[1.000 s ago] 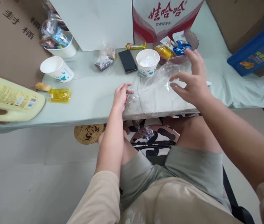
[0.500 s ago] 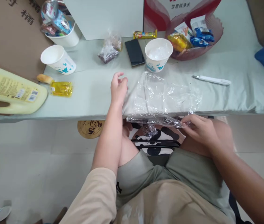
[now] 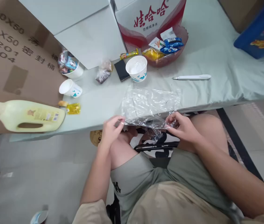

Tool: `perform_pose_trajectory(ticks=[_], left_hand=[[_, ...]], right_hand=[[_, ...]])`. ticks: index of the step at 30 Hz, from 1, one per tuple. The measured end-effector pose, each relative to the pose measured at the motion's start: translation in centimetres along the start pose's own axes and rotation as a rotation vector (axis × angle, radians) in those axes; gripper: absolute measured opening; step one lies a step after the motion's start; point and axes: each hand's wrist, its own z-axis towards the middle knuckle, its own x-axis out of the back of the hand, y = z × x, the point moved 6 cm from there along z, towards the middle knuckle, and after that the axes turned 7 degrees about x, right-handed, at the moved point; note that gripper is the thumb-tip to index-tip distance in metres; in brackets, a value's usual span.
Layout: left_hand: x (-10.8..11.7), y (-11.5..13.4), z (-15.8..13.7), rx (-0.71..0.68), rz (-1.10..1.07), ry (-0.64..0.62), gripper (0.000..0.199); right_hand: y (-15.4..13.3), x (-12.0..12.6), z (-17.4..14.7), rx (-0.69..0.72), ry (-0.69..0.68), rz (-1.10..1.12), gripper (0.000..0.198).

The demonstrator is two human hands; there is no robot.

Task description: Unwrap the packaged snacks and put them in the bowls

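Observation:
A clear plastic bag (image 3: 149, 101) lies partly on the cloth-covered table, and its near end hangs crumpled over the front edge. My left hand (image 3: 112, 129) pinches the bag's left corner between thumb and fingers. At the right corner, my right hand (image 3: 181, 125) is closed on the same plastic, so the near edge stretches between both hands above my lap. Just beyond the bag stands a white paper cup (image 3: 136, 69) with something clear inside. A black phone (image 3: 122, 70) lies flat beside that cup.
Right of the bag lies a white craft knife (image 3: 192, 77). Behind are a pink bowl (image 3: 185, 39) of wrapped snacks and a red-and-white carton (image 3: 143, 23). Leftward lie a tipped paper cup (image 3: 72, 88), a yellow packet (image 3: 73, 108) and a pale yellow jug (image 3: 31, 115).
My left hand has come back from the table top to the front edge and taken hold of the bag's left corner. My right hand keeps its grip. The camera view has shifted.

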Motion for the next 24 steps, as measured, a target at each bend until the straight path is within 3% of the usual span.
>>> perform_pose_trajectory(ticks=[3, 6, 10, 14, 17, 22, 24], left_hand=[[1.3, -2.4, 0.1, 0.150, -0.144, 0.074, 0.017], [1.5, -4.1, -0.1, 0.253, -0.270, 0.053, 0.025], [0.9, -5.5, -0.8, 0.297, -0.407, 0.055, 0.030], [-0.3, -5.2, -0.9, 0.217, -0.591, 0.073, 0.037], [-1.2, -4.4, -0.1, 0.254, -0.697, 0.113, 0.039], [-1.3, -3.0, 2.6, 0.320, -0.755, 0.293, 0.040], [-1.2, -2.9, 3.8, 0.352, -0.733, 0.331, 0.039]], right_hand=[[0.0, 0.6, -0.1, 0.037, 0.079, 0.069, 0.024], [0.1, 0.7, -0.4, 0.049, 0.090, 0.122, 0.027], [1.1, 0.6, -1.1, -0.122, 0.134, 0.248, 0.031], [1.6, 1.1, -1.4, -0.254, 0.257, 0.395, 0.029], [2.0, 1.4, -1.2, -0.270, 0.314, 0.413, 0.024], [2.8, 0.6, -0.7, -0.219, 0.245, 0.371, 0.042], [2.9, 0.4, -0.8, -0.250, 0.225, 0.294, 0.030]])
